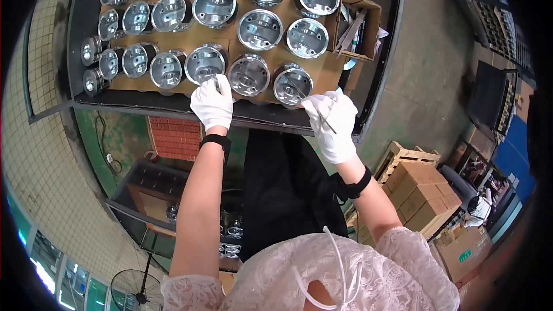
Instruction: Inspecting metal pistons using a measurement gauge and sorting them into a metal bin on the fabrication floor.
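My right hand [334, 120] was closed on a thin rod [328, 124], which slanted up and leftward out of my fingers, its far end over the near piston [286, 88] at the right end of the row closest to me. Whether the tip touched the metal, I could not tell. My left hand [212, 103] had its fingertips bunched at the near side of a second piston [201, 64], two places to the left; I could not tell whether they pinched anything or touched it. I wore white gloves. Between my hands stood a third piston [248, 75]. More pistons stood in rows across the table [265, 114], and a box [375, 23] holding strips [351, 37] sat toward its right edge.
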The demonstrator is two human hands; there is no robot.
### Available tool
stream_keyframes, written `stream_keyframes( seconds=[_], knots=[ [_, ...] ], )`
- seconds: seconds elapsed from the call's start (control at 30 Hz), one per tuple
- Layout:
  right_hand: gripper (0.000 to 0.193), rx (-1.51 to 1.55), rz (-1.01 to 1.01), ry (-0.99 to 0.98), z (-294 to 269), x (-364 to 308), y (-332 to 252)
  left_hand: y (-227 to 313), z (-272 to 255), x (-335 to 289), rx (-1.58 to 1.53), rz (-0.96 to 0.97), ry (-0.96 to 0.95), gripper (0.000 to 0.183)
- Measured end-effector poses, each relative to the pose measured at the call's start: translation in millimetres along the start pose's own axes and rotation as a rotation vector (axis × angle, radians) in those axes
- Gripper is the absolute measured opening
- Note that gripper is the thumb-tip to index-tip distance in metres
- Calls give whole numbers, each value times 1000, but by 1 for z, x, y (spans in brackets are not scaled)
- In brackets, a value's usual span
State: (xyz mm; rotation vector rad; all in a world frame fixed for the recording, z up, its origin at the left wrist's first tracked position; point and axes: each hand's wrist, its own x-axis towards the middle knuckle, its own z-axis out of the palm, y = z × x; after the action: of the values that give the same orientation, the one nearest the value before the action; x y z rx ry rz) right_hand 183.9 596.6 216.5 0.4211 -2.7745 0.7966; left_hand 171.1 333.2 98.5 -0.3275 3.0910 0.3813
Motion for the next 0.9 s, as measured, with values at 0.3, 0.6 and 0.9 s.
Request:
stream_keyframes(
  seconds=[0.3, 0.6, 0.9],
  knots=[
    [20, -150, -31, -181, 36, -2, 7, 3, 2, 2, 8, 12, -1, 36],
    [20, 19, 116, -43, -35, -39, -2, -1, 1, 1, 37, 73, 46, 35],
    [15, -149, 90, -328, 6, -51, 9, 0, 2, 1, 39, 25, 6, 39]
  ],
)
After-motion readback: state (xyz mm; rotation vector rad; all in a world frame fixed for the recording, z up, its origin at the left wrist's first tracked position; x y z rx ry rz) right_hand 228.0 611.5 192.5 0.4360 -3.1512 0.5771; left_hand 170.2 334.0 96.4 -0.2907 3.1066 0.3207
